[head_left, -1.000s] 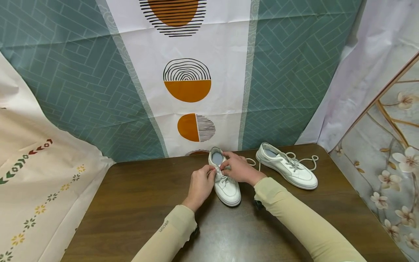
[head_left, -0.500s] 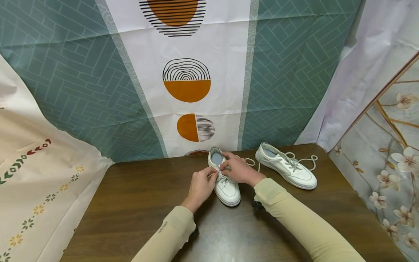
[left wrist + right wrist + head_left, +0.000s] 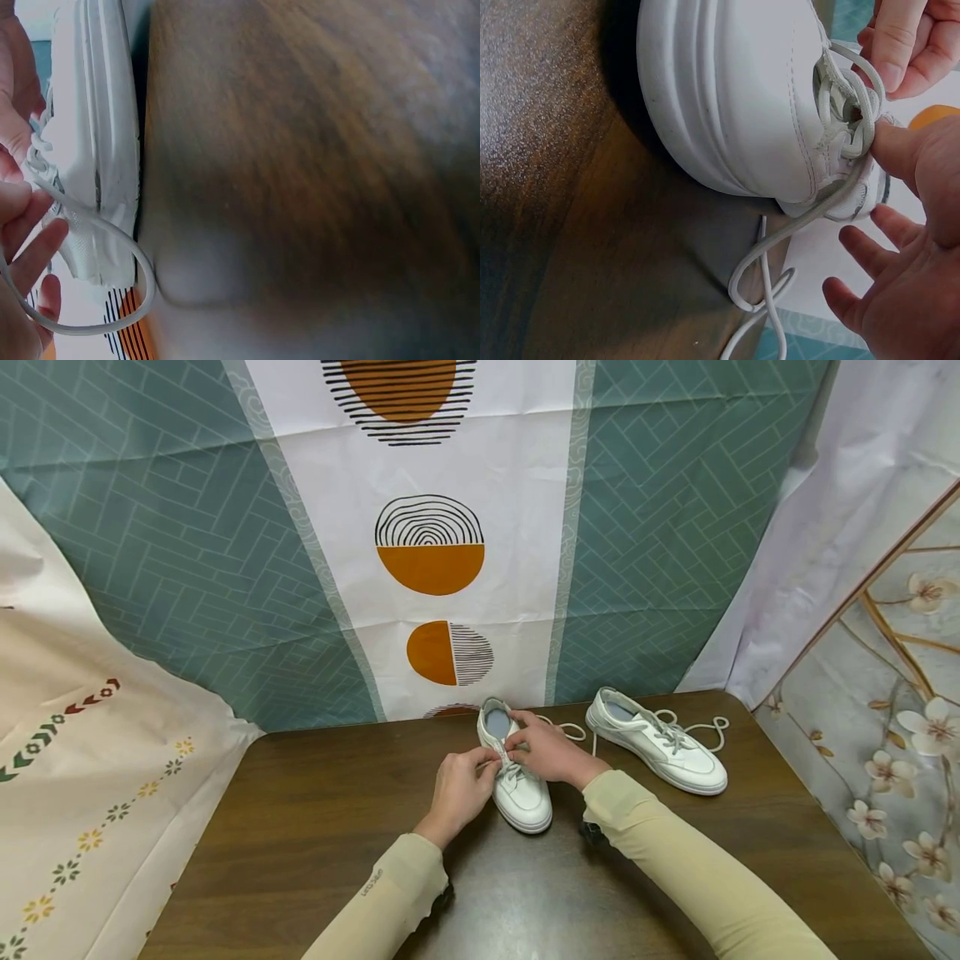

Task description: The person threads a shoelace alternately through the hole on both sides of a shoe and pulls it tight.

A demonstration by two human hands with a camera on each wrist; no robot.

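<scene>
A white lace-up shoe (image 3: 525,797) stands on the table, its toe toward me. At its lacing, my left hand (image 3: 459,787) pinches the shoelace (image 3: 112,229) between thumb and index finger. The lace hangs from there in a wide loop, seen in the left wrist view. From the other side, my right hand (image 3: 551,747) holds the lace at the eyelets with its thumb, the other fingers spread below in the right wrist view. The right hand's index fingertip is hidden there. A free lace end (image 3: 763,229) trails onto the table beside the shoe.
The matching white shoe (image 3: 660,743), its laces loose, stands to the right. Both shoes rest on a dark brown wooden table (image 3: 322,827). A patterned cloth (image 3: 637,543) hangs along the table's back edge, with further cloths at both sides.
My left hand has shifted slightly right and down along the lacing, still pinching the lace. The right hand and both shoes have stayed in place.
</scene>
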